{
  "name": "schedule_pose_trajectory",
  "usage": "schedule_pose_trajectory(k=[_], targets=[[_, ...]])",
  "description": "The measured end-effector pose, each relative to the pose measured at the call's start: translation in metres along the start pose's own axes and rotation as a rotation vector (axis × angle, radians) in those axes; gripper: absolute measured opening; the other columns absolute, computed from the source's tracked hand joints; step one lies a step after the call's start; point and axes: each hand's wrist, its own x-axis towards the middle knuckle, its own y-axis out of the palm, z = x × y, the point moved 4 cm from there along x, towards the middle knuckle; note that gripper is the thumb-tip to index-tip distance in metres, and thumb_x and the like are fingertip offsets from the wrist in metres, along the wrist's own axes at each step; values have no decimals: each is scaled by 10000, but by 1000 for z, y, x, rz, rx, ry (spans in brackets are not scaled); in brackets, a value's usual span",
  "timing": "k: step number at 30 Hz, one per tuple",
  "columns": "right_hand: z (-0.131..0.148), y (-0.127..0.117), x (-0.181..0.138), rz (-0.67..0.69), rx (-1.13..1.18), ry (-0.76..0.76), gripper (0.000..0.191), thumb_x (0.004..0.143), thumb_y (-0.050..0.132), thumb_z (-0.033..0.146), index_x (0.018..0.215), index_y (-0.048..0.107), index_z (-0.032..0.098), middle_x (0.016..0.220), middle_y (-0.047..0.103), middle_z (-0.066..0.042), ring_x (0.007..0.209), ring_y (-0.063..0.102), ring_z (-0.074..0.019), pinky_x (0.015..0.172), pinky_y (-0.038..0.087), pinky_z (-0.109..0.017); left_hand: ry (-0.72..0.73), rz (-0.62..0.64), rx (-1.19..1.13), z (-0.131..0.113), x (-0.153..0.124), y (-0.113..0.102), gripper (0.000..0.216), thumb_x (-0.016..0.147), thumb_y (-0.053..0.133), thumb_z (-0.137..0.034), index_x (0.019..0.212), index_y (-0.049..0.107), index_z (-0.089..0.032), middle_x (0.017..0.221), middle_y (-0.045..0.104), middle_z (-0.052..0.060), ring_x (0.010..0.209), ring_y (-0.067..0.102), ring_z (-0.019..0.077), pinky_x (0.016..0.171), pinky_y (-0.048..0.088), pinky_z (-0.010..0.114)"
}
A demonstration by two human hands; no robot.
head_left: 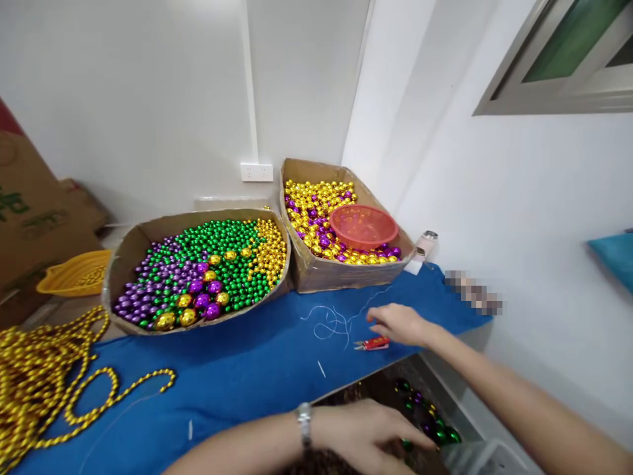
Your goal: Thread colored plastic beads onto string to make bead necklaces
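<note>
Reaching appears to be the step in hand. The left hand (373, 425), fingers loosely spread, hangs over beads (451, 435) below the table edge (363, 375). Red snips (374, 343) lie on the blue cloth (257, 363), near the right hand (399, 323); its fingers bend, pinch undeterminable. Gripping the snips calls for lowering them. Room extends leftward; cardboard boxes (336, 278) bound the far side.

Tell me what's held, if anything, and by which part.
Nothing is visibly held: the right hand is by the red snips, the left hand near loose beads.
</note>
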Motion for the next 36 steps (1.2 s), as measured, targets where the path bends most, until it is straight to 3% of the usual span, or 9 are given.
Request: schedule_pose_trajectory(k=[4,9,13,17,20,23,28,32,36], targets=[[2,63,55,81,79,123,263,900,546,334,1097,579,162,1077,612,-56,897,614,-166,775,516,-361,-352,-336,-157,47,-89,-44,451,818,545,-387,1252,555,-265,1019,671,42,820,612,196,746,496,291],[-3,108,77,64,135,262,293,906,538,335,1147,554,169,1135,586,-66,940,603,-177,797,513,-379,-530,-605,-325,93,-147,-40,422,787,590,-408,1188,598,-279,1173,607,40,974,572,214,891,448,335],[3,111,81,37,176,254,268,922,501,347,1103,565,161,1082,602,-61,908,603,-166,791,502,-365,-522,-595,-415,112,-140,-34,417,779,594,-423,1164,607,-264,1140,617,42,907,581,198,844,459,324],[-14,94,39,112,256,87,294,963,335,351,922,584,200,896,645,-11,793,598,-122,737,465,-246,-521,-542,-435,118,-131,-38,403,797,581,-398,1165,603,-236,1105,629,47,851,586,180,795,460,308],[-39,85,-12,256,293,-9,180,814,562,350,699,588,215,665,636,32,606,568,-115,566,423,-198,-523,-553,-434,121,-129,-44,389,810,574,-369,1177,594,-243,1148,615,47,919,580,190,841,448,321],[-57,84,-33,276,278,8,134,740,604,304,644,582,213,566,606,27,522,535,-123,494,373,-202,-511,-559,-458,123,-121,-48,390,822,563,-354,1196,582,-244,1174,607,54,976,572,202,854,447,325],[-39,90,23,146,237,-7,164,867,452,319,877,593,236,771,656,-4,705,600,-148,627,405,-220,-494,-545,-450,120,-104,-45,373,820,568,-350,1173,602,-232,1134,631,48,907,585,188,810,459,310],[-8,98,65,167,175,-98,121,764,621,342,837,598,248,811,631,8,751,596,-154,652,402,-226,-507,-585,-449,117,-108,-40,378,822,571,-368,1172,601,-229,1133,631,50,904,581,187,809,459,307],[6,107,60,198,121,-162,203,665,728,339,767,589,231,912,582,-30,869,562,-204,688,406,-268,-547,-661,-538,118,-124,-36,408,823,571,-394,1177,585,-192,1133,625,77,886,588,184,790,466,310]])
